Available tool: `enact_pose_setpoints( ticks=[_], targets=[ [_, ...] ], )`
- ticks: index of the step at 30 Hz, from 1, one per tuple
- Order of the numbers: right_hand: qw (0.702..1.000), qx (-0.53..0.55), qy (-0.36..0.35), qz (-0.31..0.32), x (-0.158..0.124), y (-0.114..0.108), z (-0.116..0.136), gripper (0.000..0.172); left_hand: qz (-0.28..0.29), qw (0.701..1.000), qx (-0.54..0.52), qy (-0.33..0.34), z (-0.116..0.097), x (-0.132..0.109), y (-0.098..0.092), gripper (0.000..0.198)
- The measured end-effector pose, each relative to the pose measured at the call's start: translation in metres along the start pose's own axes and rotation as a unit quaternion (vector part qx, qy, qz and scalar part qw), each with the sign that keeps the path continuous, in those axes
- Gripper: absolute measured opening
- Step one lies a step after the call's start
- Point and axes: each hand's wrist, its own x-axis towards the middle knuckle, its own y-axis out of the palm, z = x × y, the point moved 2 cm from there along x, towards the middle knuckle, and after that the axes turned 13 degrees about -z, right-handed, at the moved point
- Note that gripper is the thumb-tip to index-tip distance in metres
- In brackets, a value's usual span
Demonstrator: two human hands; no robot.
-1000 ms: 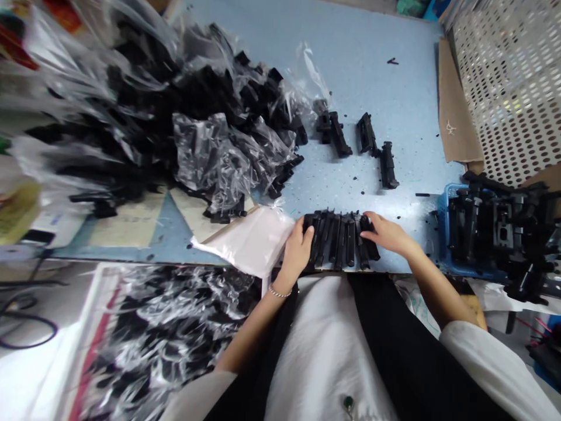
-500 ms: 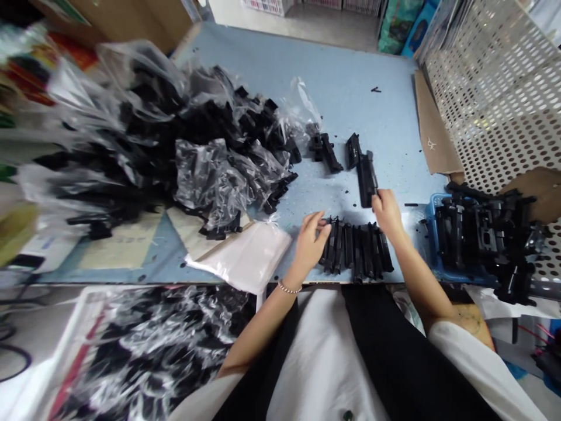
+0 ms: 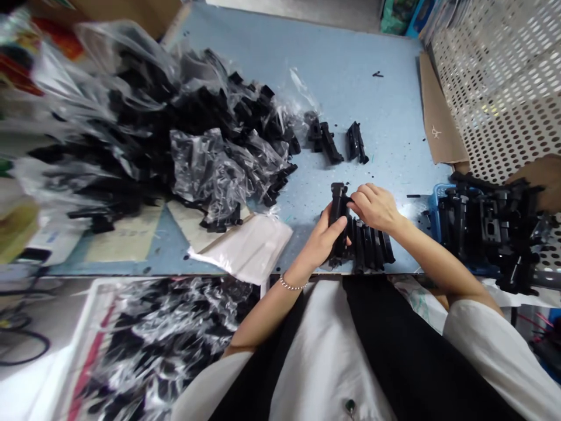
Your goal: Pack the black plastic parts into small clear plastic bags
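Note:
My left hand [image 3: 326, 237] is wrapped round a long black plastic part [image 3: 338, 202], held upright over the row at the table's front edge. Against the upper right side of that part, my right hand [image 3: 372, 206] has its fingers bent and pressed together; whether they grip the part or a small piece is hidden. Under and beside the hands lies a row of similar black parts [image 3: 372, 245], side by side. Farther back rest a single black part [image 3: 357, 142] and, left of it, two more black parts [image 3: 329, 143] close together.
Black parts in clear plastic bags [image 3: 210, 169] are heaped on the left of the blue table [image 3: 342, 58]. White plastic sleeves [image 3: 245, 245] lie near the front edge. At right, a blue basket [image 3: 433, 210] holds black parts beside a perforated panel [image 3: 504, 76]. Below stands a crate [image 3: 83, 351] of bagged parts.
The long black part has come from the back of the table, with my right hand, to the front row. My left hand, earlier resting at the row, now grips it.

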Motion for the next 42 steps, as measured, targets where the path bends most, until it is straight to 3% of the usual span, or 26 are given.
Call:
enact_pose_setpoints(
  ticks=[3, 5, 8, 12, 15, 18, 21, 24, 26, 29, 32, 37, 42],
  targets=[
    [0.987, 0.084, 0.134, 0.028, -0.005, 0.012, 0.008, 0.063, -0.056, 0.997, 0.030, 0.045, 0.003, 0.010, -0.005, 0.066],
    [0.974, 0.122, 0.176, 0.068, -0.014, 0.013, 0.021, 0.063, -0.099, 0.990, 0.047, 0.086, 0.002, 0.018, -0.015, 0.054],
    [0.985, 0.107, 0.072, 0.111, -0.030, 0.009, 0.044, 0.055, -0.138, 0.981, 0.068, 0.116, -0.001, 0.025, -0.028, 0.042],
    [0.985, 0.087, -0.090, 0.118, -0.046, 0.008, 0.062, 0.038, -0.108, 0.985, 0.092, 0.095, -0.001, 0.025, -0.025, 0.040],
    [0.979, 0.076, -0.143, 0.124, -0.050, 0.013, 0.066, 0.043, -0.090, 0.990, 0.089, 0.067, 0.004, 0.024, -0.022, 0.040],
    [0.979, 0.053, -0.139, 0.139, -0.044, 0.026, 0.063, 0.050, -0.127, 0.984, 0.102, 0.077, 0.012, 0.029, -0.039, 0.042],
    [0.987, 0.053, -0.056, 0.138, -0.016, 0.045, 0.038, 0.051, -0.234, 0.949, 0.170, 0.129, 0.027, 0.034, -0.076, 0.041],
    [0.991, -0.002, 0.118, 0.061, 0.029, 0.063, -0.020, 0.046, -0.280, 0.915, 0.258, 0.129, 0.053, 0.033, -0.099, 0.040],
    [0.975, -0.071, 0.209, 0.014, 0.056, 0.072, -0.064, 0.048, -0.275, 0.906, 0.298, 0.120, 0.071, 0.029, -0.099, 0.038],
    [0.956, -0.109, 0.271, 0.030, 0.075, 0.083, -0.113, 0.057, -0.264, 0.881, 0.361, 0.153, 0.088, 0.024, -0.087, 0.040],
    [0.953, -0.107, 0.279, 0.048, 0.072, 0.085, -0.137, 0.060, -0.258, 0.841, 0.434, 0.195, 0.094, 0.024, -0.077, 0.050],
    [0.955, -0.096, 0.276, 0.051, 0.044, 0.071, -0.150, 0.062, -0.243, 0.806, 0.486, 0.236, 0.095, 0.025, -0.071, 0.052],
    [0.950, -0.023, 0.309, 0.029, 0.019, 0.048, -0.158, 0.059, -0.237, 0.800, 0.490, 0.254, 0.092, 0.025, -0.073, 0.051]
  ],
)
